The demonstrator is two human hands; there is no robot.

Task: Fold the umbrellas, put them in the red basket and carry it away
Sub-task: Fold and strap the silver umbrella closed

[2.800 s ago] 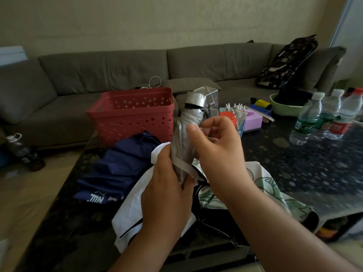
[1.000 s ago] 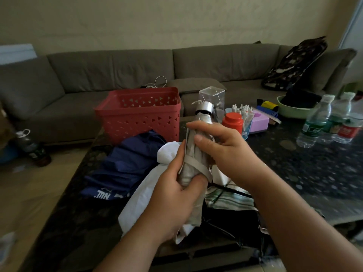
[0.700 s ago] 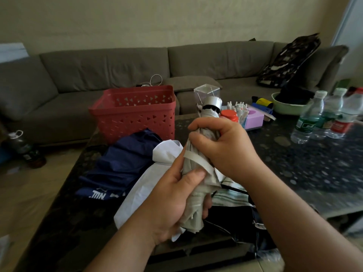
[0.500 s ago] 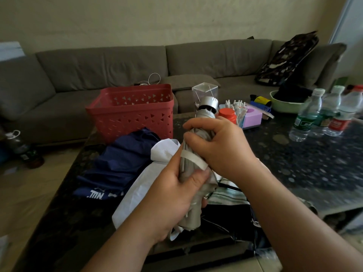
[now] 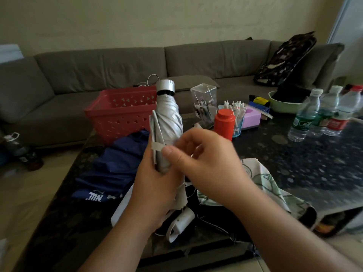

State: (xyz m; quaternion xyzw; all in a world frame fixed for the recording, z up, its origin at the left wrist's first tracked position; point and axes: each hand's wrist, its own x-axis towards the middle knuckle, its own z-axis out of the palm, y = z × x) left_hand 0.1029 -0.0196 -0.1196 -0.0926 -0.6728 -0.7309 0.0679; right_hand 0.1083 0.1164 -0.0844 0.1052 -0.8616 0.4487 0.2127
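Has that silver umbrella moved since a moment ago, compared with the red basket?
Yes. The silver umbrella has shifted left: its cap was right of the red basket and now overlaps the basket's right rim. The left hand grips it.

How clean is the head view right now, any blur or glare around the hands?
Head view: the right hand is motion-smeared at its fingers; the left hand and silver umbrella read fairly sharp. Dim, flat room light; soft sheen on the umbrella cap and the dark table. Wide-angle bending at the edges.
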